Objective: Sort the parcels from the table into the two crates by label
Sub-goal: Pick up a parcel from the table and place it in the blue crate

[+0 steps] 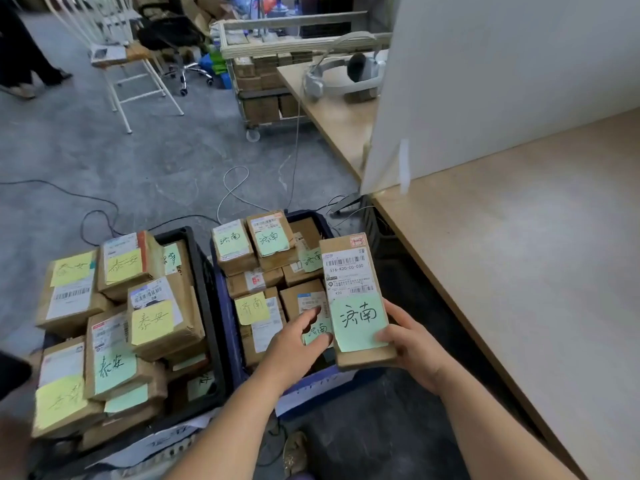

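My right hand (412, 344) grips a brown cardboard parcel (353, 271) with a barcode label and a green note reading 济南, held above the right side of the blue crate (228, 341). My left hand (294, 344) hovers just left of it over the crate, fingers apart, thumb near the parcel's edge. The blue crate holds several parcels with 济南 notes (273, 240). The black crate (207, 299) to the left is piled with parcels bearing 泰安 notes (152, 322), some yellow, some green.
The wooden table (536, 271) runs along the right with a white partition board (502, 81) standing on it. Cables (235, 192) lie on the grey floor behind the crates. A cart of boxes (263, 95), a white chair (117, 57) and a headset (346, 77) sit farther back.
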`<state>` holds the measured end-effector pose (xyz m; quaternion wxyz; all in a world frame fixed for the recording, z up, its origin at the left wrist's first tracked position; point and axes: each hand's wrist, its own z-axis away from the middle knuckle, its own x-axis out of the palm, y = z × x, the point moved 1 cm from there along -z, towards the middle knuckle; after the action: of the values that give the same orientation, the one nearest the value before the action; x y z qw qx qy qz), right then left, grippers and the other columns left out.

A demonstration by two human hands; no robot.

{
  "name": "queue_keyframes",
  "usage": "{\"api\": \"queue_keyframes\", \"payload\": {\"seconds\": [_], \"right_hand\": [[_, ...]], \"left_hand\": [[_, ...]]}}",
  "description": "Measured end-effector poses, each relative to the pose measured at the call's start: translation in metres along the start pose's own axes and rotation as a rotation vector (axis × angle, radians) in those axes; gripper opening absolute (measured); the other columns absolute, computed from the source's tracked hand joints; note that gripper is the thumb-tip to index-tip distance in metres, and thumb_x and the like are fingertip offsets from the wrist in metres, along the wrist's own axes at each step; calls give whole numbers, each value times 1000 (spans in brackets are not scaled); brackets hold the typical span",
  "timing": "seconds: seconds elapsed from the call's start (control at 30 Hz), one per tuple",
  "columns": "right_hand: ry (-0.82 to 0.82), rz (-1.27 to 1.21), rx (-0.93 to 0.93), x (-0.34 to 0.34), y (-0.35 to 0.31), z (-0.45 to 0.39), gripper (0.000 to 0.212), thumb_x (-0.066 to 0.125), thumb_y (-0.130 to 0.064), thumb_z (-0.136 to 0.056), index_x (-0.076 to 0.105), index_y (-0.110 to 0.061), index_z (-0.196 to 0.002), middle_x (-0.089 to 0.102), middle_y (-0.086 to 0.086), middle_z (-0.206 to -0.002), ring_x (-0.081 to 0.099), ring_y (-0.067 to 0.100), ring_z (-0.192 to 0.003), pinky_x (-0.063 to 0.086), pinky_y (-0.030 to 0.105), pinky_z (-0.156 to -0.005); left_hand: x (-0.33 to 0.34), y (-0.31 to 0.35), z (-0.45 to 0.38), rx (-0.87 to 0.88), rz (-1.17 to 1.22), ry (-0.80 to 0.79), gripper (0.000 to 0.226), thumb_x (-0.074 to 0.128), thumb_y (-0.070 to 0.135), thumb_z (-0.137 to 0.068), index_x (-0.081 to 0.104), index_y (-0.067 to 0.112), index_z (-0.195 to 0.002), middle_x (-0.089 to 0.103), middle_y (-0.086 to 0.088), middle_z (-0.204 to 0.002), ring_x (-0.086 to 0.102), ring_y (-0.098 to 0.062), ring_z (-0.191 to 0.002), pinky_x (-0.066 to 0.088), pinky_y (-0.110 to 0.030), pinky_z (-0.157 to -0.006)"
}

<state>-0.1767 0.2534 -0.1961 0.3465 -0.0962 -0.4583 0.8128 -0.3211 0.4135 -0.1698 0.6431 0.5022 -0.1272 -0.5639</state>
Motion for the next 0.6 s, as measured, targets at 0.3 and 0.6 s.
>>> {"api": "queue_keyframes", "payload": {"seconds": [0.3, 0.6], "right_hand": [[-72, 5, 84, 44, -2, -62, 83, 65, -19, -68, 39, -31, -146, 71, 0, -118, 70, 24, -103, 58, 40, -80], [-74, 41, 155, 10, -17, -134, 82, 69, -23, -66, 43, -34, -143, 68, 0, -123, 64, 30, -113, 51, 57, -95]], "left_hand": [[-50, -42, -38, -90, -6, -13, 54, 54, 41, -93, 35, 40, -144, 34, 12, -151, 32, -9, -138, 30, -32, -113], [-48, -31, -98, -69, -50, -38, 53, 52, 39, -95, 31, 46, -144, 30, 15, -152, 25, -8, -141, 25, -32, -116]]}}
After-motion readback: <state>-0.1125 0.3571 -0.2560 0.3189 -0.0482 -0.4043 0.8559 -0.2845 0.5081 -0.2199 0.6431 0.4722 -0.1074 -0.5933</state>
